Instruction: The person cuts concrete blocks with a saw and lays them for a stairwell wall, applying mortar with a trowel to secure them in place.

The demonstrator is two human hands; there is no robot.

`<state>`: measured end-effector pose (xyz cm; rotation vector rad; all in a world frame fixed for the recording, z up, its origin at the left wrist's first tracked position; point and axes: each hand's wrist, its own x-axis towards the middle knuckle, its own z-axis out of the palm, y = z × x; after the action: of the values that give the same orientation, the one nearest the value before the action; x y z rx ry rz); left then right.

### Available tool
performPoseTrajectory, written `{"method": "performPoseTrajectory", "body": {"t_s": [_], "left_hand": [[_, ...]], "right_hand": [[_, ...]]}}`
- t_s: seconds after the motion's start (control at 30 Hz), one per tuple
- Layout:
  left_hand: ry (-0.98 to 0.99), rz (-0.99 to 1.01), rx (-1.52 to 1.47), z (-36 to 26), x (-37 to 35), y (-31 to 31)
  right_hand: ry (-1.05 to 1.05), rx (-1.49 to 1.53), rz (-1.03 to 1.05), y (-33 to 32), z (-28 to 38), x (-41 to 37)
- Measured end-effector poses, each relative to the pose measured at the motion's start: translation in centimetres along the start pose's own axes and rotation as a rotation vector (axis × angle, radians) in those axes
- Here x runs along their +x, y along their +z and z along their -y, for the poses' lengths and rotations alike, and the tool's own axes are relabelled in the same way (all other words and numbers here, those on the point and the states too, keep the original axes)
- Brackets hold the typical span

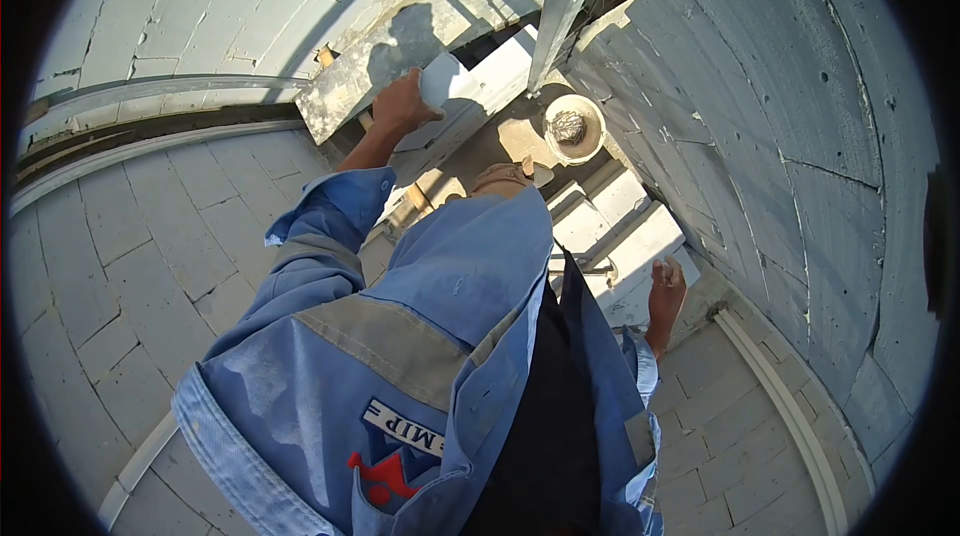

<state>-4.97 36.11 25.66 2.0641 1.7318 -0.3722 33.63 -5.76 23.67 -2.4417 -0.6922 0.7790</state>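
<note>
My left hand is on the left end of a pale aerated-concrete block, its thumb over the near side and its fingers on the top. That block lies on other blocks beside a long stained board. On the right, my right hand is held beside a stack of white blocks, fingers raised and apart, with nothing visible in it. A thin-handled tool lies on that stack, partly hidden by my jacket.
A whitish bucket with a grey mix inside stands ahead by the right wall. An upright metal post rises just beyond it. White conduits run along the block walls. One boot shows below my jacket.
</note>
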Motion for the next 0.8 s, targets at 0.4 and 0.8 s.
{"method": "performPoseTrajectory", "body": {"t_s": [0.4,0.8], "left_hand": [[0.025,0.02,0.02,-0.8,-0.5,0.0],[0.0,0.001,0.022,-0.5,-0.5,0.9]], "right_hand": [[0.05,0.078,0.026,0.9,0.1,-0.7],[0.073,0.152,-0.012,3.4,-3.0,-1.3]]}}
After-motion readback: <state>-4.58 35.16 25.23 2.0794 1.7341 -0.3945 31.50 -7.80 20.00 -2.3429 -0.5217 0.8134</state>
